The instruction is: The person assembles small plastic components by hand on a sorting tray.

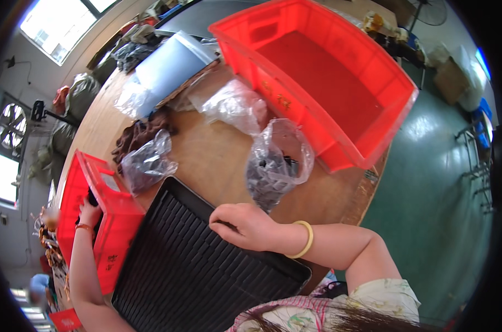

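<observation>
My left hand (88, 214) reaches into a small red plastic bin (118, 221) on the left, where dark items (93, 198) lie against its fingers. The fingertips are partly hidden there, so their grip is unclear. My right hand (242, 226), a yellow bangle (306, 240) on its wrist, is curled closed above a black tray (190, 265) with rows of ribbed slots. A dark gap shows inside the curled fingers, but whatever they hold is too small to name. A clear plastic bag (276, 166) of small dark parts lies just beyond the right hand.
A large red crate (328, 83) stands at the far right of the wooden table (206, 149). Crumpled clear bags (234, 102), a brown cloth (137, 135) and a pale blue container (171, 69) lie at the far left. Green floor (428, 193) shows past the table's right edge.
</observation>
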A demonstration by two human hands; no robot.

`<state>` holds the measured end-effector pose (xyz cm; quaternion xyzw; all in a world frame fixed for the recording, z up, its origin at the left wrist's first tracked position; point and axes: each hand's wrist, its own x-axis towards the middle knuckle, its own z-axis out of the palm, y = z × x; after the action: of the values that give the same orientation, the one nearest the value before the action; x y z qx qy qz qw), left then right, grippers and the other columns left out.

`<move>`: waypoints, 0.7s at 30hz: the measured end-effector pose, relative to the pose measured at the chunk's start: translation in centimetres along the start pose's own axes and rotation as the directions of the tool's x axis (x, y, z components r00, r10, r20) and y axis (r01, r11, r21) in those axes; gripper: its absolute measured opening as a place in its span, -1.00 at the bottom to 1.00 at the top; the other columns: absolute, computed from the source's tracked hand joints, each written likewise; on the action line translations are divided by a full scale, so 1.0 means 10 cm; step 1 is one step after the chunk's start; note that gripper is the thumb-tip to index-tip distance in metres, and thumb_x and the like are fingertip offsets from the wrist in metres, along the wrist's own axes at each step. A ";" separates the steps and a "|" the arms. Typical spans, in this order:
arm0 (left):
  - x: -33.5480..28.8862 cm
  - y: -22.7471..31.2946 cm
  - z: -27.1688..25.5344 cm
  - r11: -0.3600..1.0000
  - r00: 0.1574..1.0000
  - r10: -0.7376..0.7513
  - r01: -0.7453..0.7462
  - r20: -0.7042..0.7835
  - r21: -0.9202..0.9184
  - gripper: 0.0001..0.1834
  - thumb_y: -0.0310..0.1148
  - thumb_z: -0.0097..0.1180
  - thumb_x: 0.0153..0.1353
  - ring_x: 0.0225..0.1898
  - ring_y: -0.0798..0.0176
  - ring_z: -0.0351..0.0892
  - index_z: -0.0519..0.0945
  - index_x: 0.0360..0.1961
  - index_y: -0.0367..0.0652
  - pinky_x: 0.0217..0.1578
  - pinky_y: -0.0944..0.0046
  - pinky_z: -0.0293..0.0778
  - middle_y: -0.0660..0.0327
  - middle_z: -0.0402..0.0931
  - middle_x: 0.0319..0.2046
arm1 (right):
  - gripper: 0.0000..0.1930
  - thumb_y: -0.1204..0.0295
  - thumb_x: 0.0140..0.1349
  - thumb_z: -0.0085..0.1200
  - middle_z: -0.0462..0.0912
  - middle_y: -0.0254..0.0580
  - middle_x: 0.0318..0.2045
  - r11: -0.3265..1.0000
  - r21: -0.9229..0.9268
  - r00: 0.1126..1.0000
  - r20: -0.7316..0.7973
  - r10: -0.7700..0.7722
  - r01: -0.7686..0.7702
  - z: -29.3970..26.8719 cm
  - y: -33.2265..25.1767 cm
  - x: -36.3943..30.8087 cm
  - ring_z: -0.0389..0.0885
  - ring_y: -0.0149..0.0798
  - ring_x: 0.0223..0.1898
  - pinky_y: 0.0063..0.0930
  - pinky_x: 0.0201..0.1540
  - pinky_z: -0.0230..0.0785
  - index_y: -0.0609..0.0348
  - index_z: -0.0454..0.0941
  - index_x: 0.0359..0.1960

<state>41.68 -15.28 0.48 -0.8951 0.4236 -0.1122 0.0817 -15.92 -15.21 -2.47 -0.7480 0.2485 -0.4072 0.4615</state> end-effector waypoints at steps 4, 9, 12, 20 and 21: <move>0.18 0.53 0.28 0.991 0.991 0.102 -0.094 0.090 -0.093 -0.24 -0.13 0.19 0.27 -0.02 -0.19 0.62 0.18 0.34 -0.30 -0.01 -0.01 0.55 -0.08 0.63 -0.09 | -0.82 0.33 0.31 0.09 0.62 0.00 -0.36 0.996 0.007 0.996 -0.009 0.086 -0.086 -0.11 0.12 -0.08 0.62 0.10 -0.29 -0.11 -0.26 0.45 0.20 0.53 -0.28; 0.13 0.86 0.38 0.963 0.960 0.195 -0.148 0.202 -0.227 -0.26 -0.14 0.21 0.24 -0.01 -0.16 0.62 0.23 0.31 -0.30 0.01 0.00 0.55 -0.07 0.63 -0.10 | -0.80 0.31 0.32 0.07 0.62 0.02 -0.35 0.999 0.042 0.999 -0.016 0.033 -0.032 0.00 0.11 -0.08 0.61 0.14 -0.28 -0.09 -0.25 0.44 0.21 0.52 -0.26; 0.08 0.98 0.37 0.942 0.937 0.238 -0.159 0.255 -0.295 -0.27 -0.15 0.23 0.22 0.00 -0.14 0.62 0.25 0.30 -0.30 0.01 0.01 0.54 -0.06 0.64 -0.10 | -0.80 0.31 0.33 0.07 0.62 0.04 -0.34 0.996 0.028 0.997 0.011 0.080 -0.081 -0.04 0.07 -0.07 0.61 0.15 -0.27 -0.08 -0.24 0.44 0.21 0.52 -0.26; 0.06 1.45 0.17 0.871 0.865 0.363 -0.184 0.347 -0.455 -0.29 -0.17 0.28 0.18 0.01 -0.09 0.62 0.33 0.25 -0.31 0.03 0.03 0.53 -0.03 0.64 -0.12 | -0.78 0.28 0.35 0.05 0.62 0.02 -0.35 0.997 0.013 0.997 -0.014 0.082 -0.082 -0.06 0.10 -0.07 0.62 0.09 -0.31 -0.13 -0.26 0.44 0.21 0.54 -0.24; 0.05 1.49 0.18 0.861 0.854 0.376 -0.180 0.360 -0.475 -0.30 -0.17 0.28 0.17 0.01 -0.09 0.62 0.34 0.25 -0.31 0.04 0.03 0.53 -0.03 0.64 -0.12 | -0.75 0.24 0.36 0.03 0.64 0.05 -0.33 0.993 0.025 0.993 0.018 0.119 -0.120 -0.07 0.08 -0.06 0.62 0.16 -0.24 -0.06 -0.20 0.45 0.21 0.54 -0.26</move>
<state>31.39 -24.93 -4.78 -0.8198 0.5359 0.2015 -0.0056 -16.82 -15.47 -3.24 -0.7291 0.2838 -0.3759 0.4965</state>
